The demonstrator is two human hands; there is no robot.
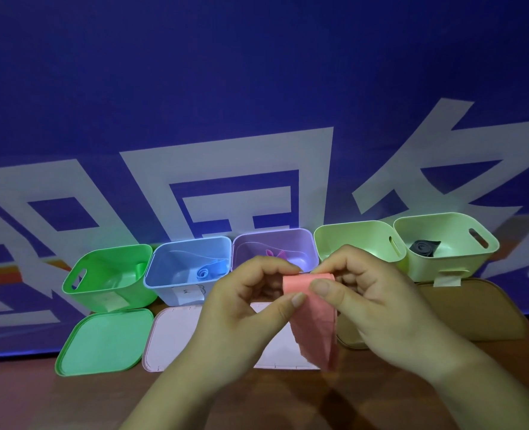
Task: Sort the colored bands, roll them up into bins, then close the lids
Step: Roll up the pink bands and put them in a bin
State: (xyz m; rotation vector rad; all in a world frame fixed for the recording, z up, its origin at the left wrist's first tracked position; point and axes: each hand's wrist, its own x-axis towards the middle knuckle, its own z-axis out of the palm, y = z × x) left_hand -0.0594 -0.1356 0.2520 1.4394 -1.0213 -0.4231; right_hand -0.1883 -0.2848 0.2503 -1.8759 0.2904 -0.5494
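Right now both hands work one pink band [314, 324] above the near middle of the table [39, 401]. The left hand [244, 308] and right hand [384, 305] each pinch its top end between thumb and curled fingers [319, 287], where it curls into a small roll; the loose tail hangs between the wrists.

To roll it well, I would keep both edges level, turn in short bites with the thumbs, and hold the coil snug so it cannot spring open.

Beneath the hands lie a green lid [101, 342], a pale lid [173, 333] and, toward the right edge, a tan lid [474, 311]. Behind them stand five open bins: green bin [101, 293], blue bin [163, 290] holding a blue band [205, 272], purple bin [306, 243], pale green bin [350, 240], and an end bin [461, 265] holding a black band [424, 248].

A blue banner [257, 88] with large white characters covers the far edge and rises behind.
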